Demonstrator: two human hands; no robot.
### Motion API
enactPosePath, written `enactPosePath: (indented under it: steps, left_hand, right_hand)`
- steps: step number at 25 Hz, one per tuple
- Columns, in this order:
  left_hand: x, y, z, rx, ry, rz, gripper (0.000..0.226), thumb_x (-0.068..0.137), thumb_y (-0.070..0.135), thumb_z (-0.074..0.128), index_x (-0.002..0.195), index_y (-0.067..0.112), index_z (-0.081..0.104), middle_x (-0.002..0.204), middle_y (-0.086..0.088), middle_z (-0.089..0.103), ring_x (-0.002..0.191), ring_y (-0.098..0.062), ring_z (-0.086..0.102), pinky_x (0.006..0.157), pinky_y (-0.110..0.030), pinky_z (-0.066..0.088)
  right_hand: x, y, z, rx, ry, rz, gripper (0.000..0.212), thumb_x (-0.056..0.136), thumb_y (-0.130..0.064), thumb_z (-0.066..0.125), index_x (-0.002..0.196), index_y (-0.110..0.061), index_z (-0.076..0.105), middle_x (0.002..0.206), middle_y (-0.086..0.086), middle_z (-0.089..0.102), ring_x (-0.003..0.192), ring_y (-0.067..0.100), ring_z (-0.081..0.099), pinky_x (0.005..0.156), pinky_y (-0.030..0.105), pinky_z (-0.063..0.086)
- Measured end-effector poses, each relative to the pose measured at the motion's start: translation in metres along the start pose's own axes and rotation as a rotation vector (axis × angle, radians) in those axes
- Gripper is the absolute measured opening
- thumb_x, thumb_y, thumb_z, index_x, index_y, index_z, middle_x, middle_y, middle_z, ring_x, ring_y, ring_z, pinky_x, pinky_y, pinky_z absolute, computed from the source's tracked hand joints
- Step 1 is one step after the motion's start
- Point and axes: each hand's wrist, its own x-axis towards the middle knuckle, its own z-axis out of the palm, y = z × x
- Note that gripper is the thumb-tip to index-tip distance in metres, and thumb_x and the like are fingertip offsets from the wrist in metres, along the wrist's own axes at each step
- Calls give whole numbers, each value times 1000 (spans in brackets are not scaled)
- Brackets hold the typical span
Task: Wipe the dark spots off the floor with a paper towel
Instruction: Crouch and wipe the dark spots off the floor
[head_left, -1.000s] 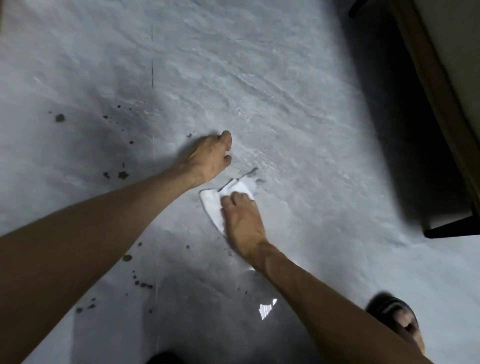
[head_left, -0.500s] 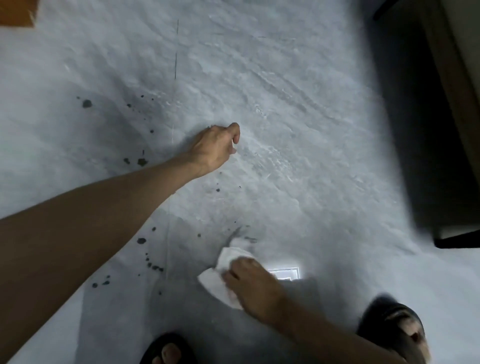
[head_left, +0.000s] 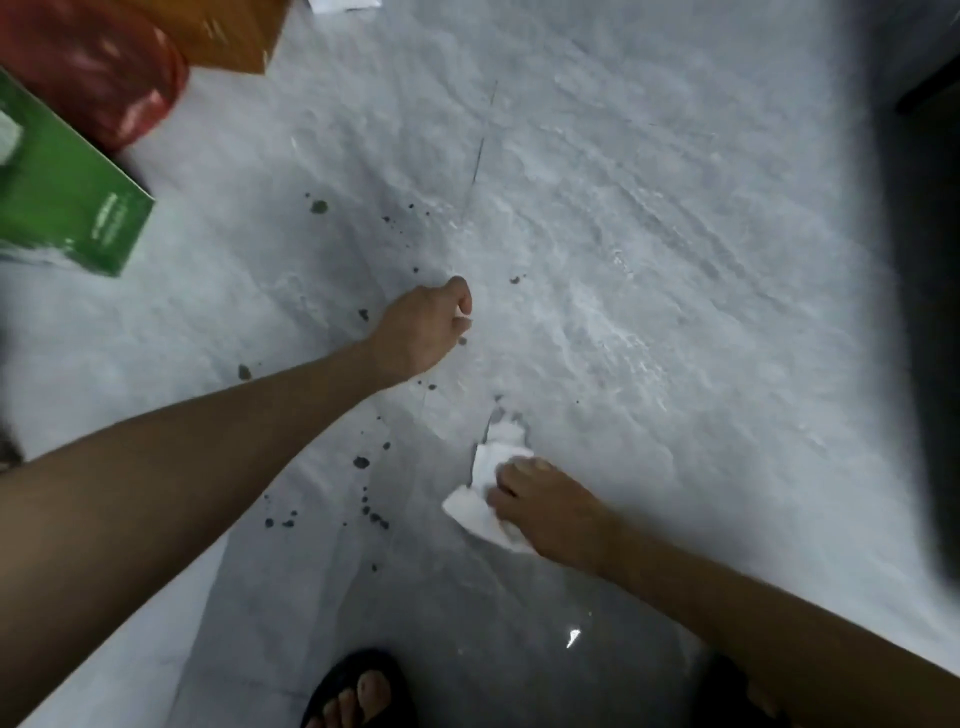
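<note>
A crumpled white paper towel (head_left: 480, 501) lies on the grey floor (head_left: 649, 312), and my right hand (head_left: 553, 506) grips it with curled fingers, pressing it down. A grey smear (head_left: 497, 415) runs just ahead of the towel. My left hand (head_left: 426, 327) is a closed fist resting on the floor farther ahead, holding nothing. Dark spots (head_left: 361, 462) are scattered left of the towel, with a cluster (head_left: 376, 517) near my left forearm. More dark spots lie around the fist (head_left: 461, 341) and beyond it (head_left: 318, 207).
A green box (head_left: 72, 208), a red bag (head_left: 93, 67) and an orange box (head_left: 234, 31) stand at the far left. Dark furniture (head_left: 924, 312) borders the right side. My foot in a black sandal (head_left: 358, 691) is at the bottom edge.
My right hand drew the towel back toward me, away from the left fist. The view tilted up, bringing the boxes at the left into sight. The left fist stayed on the floor.
</note>
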Motion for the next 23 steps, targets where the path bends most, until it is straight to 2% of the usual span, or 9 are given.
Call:
enactPosePath:
  steps: [2,3,6,8,11,14,20,21,23]
  left_hand:
    - [-9,1,-1,-15,4,12,13,93,16,54,104,8,54,77,-9,61,77,-30,61,63,-29,40]
    - [-13,0,-3,-27,23,11,12,93,14,53,104,8,55,81,-11,65,76,-28,61,64,-31,43]
    - [-31,-11,-5,-38,69,-44,11,93,12,50,103,10,55,89,-13,69,80,-28,65,74,-40,54]
    - [-43,-22,-4,-12,55,-84,11,93,12,51,103,11,55,91,-12,68,82,-26,65,76,-39,54]
    - [-50,-30,-2,38,-16,-34,17,90,16,56,106,10,54,105,-11,64,97,-28,60,84,-39,50]
    - [-36,-27,4,46,-21,48,26,87,19,59,111,13,54,116,-9,61,104,-26,57,90,-32,45]
    - [-7,-52,9,20,87,-78,33,84,11,60,115,6,51,119,-14,57,107,-28,56,93,-35,45]
    - [-3,-60,8,18,101,-89,33,83,10,60,115,5,51,119,-15,57,107,-29,56,93,-36,45]
    - [5,-68,10,27,106,-70,33,82,12,60,113,5,51,119,-16,55,106,-30,55,91,-35,44]
  right_hand:
    - [-11,37,-11,-104,-129,-262,18,90,-23,47,103,-17,58,99,8,58,90,25,51,82,36,39]
    - [-6,65,-20,-165,-90,-203,20,91,-24,49,104,-15,60,101,10,60,92,28,54,84,38,42]
    - [12,120,-45,-150,243,583,24,93,-22,46,105,-5,59,102,21,58,96,40,55,83,46,43]
    - [22,86,-28,-66,339,855,20,92,-16,48,103,-3,58,99,23,57,92,41,54,79,48,42]
    - [25,-6,11,-4,175,280,20,85,-22,47,100,-11,58,89,14,59,81,34,58,69,40,46]
    - [27,26,-4,-71,5,-175,17,90,-28,46,99,-17,55,92,9,60,85,27,55,79,35,38]
    - [48,144,-52,-118,441,1074,22,93,-13,47,105,2,57,105,26,57,97,43,53,83,51,41]
    - [65,126,-42,-114,463,1105,22,92,-12,48,105,3,58,103,26,58,95,43,54,82,50,41]
    - [97,74,-15,-88,401,779,22,90,-13,52,106,0,60,98,22,60,90,39,57,81,45,42]
